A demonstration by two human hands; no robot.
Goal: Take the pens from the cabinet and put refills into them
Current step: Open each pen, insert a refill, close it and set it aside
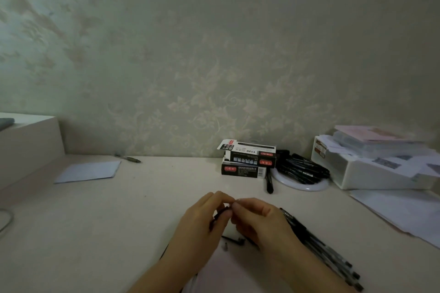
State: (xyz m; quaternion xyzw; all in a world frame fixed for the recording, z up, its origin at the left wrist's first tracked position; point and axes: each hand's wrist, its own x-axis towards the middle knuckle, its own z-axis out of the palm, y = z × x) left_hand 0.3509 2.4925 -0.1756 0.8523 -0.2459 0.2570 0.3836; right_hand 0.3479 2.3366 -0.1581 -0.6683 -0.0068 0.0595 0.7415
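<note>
Both hands meet near centre: our left hand point(202, 216) grips the slim black plastic pen barrel point(220, 215), axis near-left to far-right; our right hand point(257, 219) pinches at its far tip.

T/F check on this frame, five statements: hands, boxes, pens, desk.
1. Both hands, left hand and right hand, meet over the desk on a small dark pen part. True.
2. The two refill boxes lie side by side. False: one is stacked on the other.
3. A pile of black pens rests on a white round plate right of the boxes. True.
4. The blue sheet of paper lies under the right hand. False: it lies far left on the desk.
5. A row of pens lies by the right forearm. True.
</note>
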